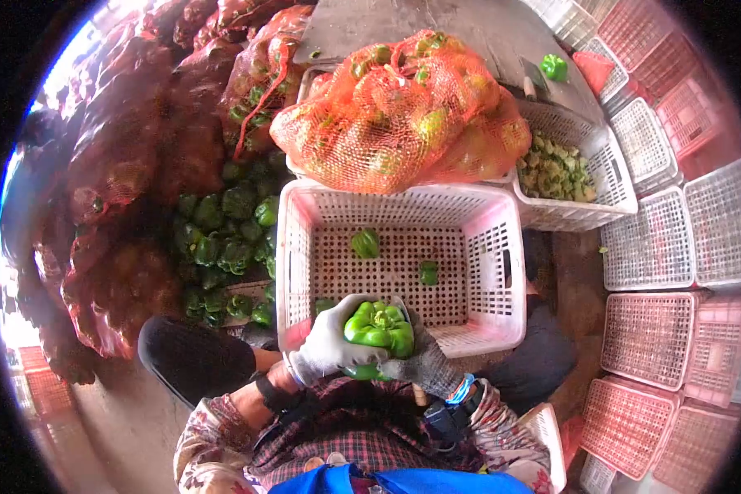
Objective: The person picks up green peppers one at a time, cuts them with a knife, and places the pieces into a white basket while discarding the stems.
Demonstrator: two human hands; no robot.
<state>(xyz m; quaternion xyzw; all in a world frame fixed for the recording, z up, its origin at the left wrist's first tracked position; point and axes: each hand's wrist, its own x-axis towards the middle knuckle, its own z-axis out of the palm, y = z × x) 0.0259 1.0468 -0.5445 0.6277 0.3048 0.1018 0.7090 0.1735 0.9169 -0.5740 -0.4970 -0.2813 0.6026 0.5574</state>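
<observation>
A bright green bell pepper (379,328) is held stem up between my two gloved hands at the near edge of a white crate. My left hand (331,342), in a pale glove, wraps round its left side. My right hand (426,362), in a darker grey glove, closes on its lower right side. Part of another green pepper (365,372) shows just below, between the hands. Inside the white crate (399,191) lie a few green peppers, among them one pepper (365,243) at the back and a smaller one (428,272) to its right.
An orange net bag of peppers (403,115) rests behind the crate. Loose dark green peppers (230,222) and red net sacks (123,148) lie left. A crate of pepper scraps (556,173) stands back right, with stacked crates (646,337) beyond. A single pepper (554,67) sits farther back.
</observation>
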